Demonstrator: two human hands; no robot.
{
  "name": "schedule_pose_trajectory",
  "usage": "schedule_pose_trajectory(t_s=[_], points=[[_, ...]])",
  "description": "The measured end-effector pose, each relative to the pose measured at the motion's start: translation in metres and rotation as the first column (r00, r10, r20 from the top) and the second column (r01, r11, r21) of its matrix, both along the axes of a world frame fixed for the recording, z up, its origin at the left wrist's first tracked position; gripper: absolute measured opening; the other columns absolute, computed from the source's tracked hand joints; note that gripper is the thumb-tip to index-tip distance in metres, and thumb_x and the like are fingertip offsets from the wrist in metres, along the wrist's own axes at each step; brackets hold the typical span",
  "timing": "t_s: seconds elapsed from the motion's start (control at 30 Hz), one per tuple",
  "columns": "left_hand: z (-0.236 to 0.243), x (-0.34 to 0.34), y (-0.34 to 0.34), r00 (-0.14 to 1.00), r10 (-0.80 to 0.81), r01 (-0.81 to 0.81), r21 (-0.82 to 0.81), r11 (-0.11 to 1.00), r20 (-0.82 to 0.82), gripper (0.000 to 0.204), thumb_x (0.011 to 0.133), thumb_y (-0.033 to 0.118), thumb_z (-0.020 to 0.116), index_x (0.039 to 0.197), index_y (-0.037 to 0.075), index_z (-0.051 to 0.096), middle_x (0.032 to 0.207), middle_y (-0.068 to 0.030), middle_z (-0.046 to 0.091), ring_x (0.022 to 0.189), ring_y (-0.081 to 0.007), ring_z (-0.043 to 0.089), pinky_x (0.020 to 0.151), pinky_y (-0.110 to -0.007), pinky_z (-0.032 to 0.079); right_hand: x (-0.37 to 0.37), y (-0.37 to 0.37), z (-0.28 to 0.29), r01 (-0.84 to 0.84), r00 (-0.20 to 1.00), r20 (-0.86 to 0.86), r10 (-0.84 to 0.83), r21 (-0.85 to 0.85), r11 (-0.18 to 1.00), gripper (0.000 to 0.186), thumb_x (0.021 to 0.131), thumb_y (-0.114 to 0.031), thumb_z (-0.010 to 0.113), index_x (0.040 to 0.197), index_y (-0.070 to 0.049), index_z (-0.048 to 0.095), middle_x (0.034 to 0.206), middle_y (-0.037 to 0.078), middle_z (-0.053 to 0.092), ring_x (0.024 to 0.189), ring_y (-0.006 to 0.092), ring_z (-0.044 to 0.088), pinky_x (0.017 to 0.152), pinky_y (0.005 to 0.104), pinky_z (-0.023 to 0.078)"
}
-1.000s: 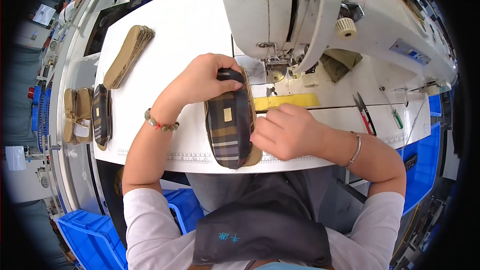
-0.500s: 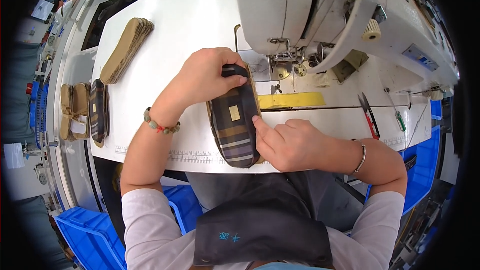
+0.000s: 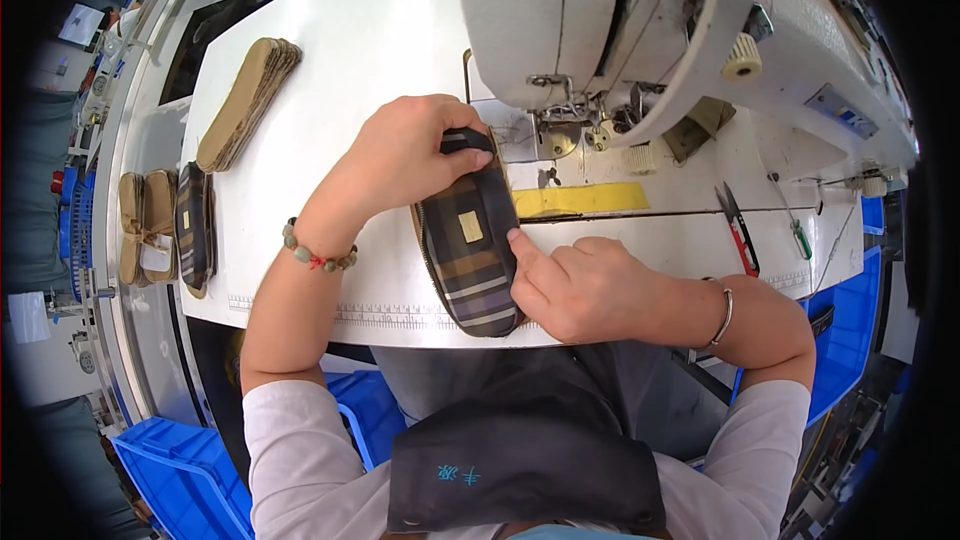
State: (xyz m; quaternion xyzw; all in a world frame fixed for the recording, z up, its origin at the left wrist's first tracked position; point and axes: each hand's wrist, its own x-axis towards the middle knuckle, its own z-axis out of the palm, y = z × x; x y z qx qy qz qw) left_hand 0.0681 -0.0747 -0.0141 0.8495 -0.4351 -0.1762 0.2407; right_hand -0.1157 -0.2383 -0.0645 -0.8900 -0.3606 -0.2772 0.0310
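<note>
on a white sewing table (image 3: 340, 80) near a sewing machine (image 3: 545, 20) lies a plaid zippered pouch (image 3: 465, 265); left hand (image 3: 412, 152) pinches its far end, right hand (image 3: 575, 285) touches its right edge, index extended, grip unclear.

On the table (image 3: 340, 70), the pouch (image 3: 462, 265) lies left of the scissors (image 3: 739, 233).

Identify as a sewing workshop, from a large white sewing machine (image 3: 545, 15) set at a white worktable (image 3: 360, 50) with a ruler scale (image 3: 385, 316) along the front edge. Note red-and-black snips (image 3: 738, 230) and a green-handled screwdriver (image 3: 801, 240) to the right, plus stacked flat tan pieces (image 3: 243, 105) to the left. Confirm by blue plastic bins (image 3: 190, 485) below the worktable and a dark work apron (image 3: 530, 485).
</note>
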Motion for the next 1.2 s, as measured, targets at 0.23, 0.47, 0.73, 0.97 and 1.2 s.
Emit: schedule_pose_trajectory(t_s=[0.23,0.47,0.73,0.97,1.2], points=[[-0.001,0.0,0.0,1.0,0.004,-0.004,0.013,1.0,-0.002,0.019,0.084,0.013,0.079,0.1,0.003,0.076,0.085,-0.0137,0.072,0.075,-0.0238,0.069,0.07,-0.034,0.054,0.0,0.002,0.001,0.008,1.0,-0.018,-0.008,0.01,1.0,0.018,0.076,-0.018,0.066,0.067,-0.007,0.055,0.095,0.026,0.074,0.041,0.0071,0.047,0.039,0.0248,0.036],[-0.002,-0.002,-0.001,0.999,0.014,-0.015,0.021,1.0,0.042,0.019,0.082,0.017,0.079,0.097,0.005,0.076,0.09,-0.0143,0.073,0.083,-0.0298,0.07,0.076,-0.038,0.056,-0.003,0.004,0.001,0.02,0.998,-0.051,-0.02,0.01,1.0,0.017,0.075,-0.017,0.066,0.066,-0.006,0.056,0.096,0.029,0.073,0.041,0.0081,0.048,0.038,0.0258,0.037],[-0.008,0.003,-0.007,0.999,0.024,-0.025,0.026,0.999,0.032,0.022,0.079,0.017,0.081,0.096,0.004,0.074,0.095,-0.0173,0.07,0.093,-0.0339,0.069,0.082,-0.041,0.056,-0.002,0.003,0.002,0.024,0.995,-0.098,-0.021,0.031,0.999,0.015,0.072,-0.016,0.065,0.066,-0.006,0.056,0.096,0.031,0.073,0.039,0.009,0.048,0.037,0.027,0.038],[-0.026,0.038,-0.04,0.993,-0.039,0.044,-0.044,0.998,0.115,0.032,0.078,0.019,0.082,0.109,0.012,0.076,0.107,-0.0117,0.074,0.095,-0.0294,0.071,0.078,-0.041,0.056,0.015,-0.014,0.005,0.181,0.976,-0.114,-0.184,-0.036,0.983,0.013,0.075,-0.015,0.067,0.082,-0.005,0.061,0.114,0.021,0.073,0.056,0.0129,0.062,0.048,0.0273,0.05],[-0.051,0.063,-0.068,0.925,-0.022,0.128,-0.259,0.957,0.379,0.034,0.086,0.027,0.076,0.119,0.021,0.073,0.112,-0.0058,0.074,0.102,-0.0263,0.069,0.082,-0.038,0.053,0.032,-0.025,0.004,0.299,0.951,-0.083,-0.298,-0.005,0.954,0.014,0.074,-0.015,0.07,0.081,-0.003,0.066,0.104,0.022,0.075,0.049,0.0115,0.062,0.043,0.0289,0.049]])
